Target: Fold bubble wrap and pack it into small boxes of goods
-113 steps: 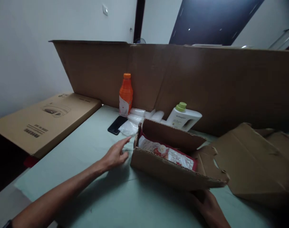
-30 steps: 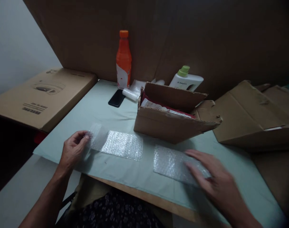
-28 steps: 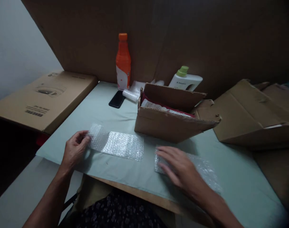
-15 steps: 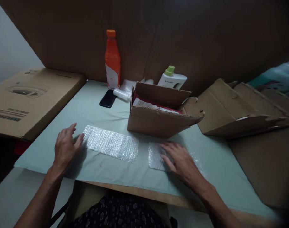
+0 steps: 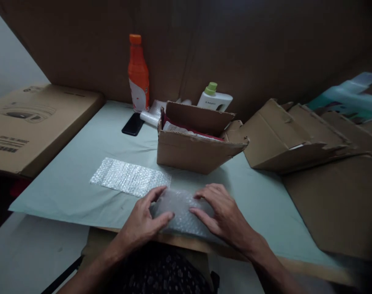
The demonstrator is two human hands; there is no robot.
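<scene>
A clear piece of bubble wrap (image 5: 182, 210) is between my hands, close to the table's front edge. My left hand (image 5: 146, 216) curls around its left end, thumb in front and fingers behind. On its right end my right hand (image 5: 221, 210) grips with thumb and bent fingers. The piece is slightly blurred, and its right part is hidden by my right hand. Just behind and to the left, a flat rectangular bubble wrap strip (image 5: 127, 175) lies untouched on the pale green table cover (image 5: 72, 196).
An open cardboard box (image 5: 192, 153) with white and dark red contents stands behind my hands. Behind it are an orange bottle (image 5: 138, 77), a phone (image 5: 132, 124) and a white bottle with a green cap (image 5: 215, 98). Cut cardboard boxes (image 5: 274, 139) stand right; a large flat carton (image 5: 45, 122) lies left.
My left hand has moved right from beside the strip to the other bubble wrap piece. That piece has come left and toward me with my right hand. The view has shifted slightly.
</scene>
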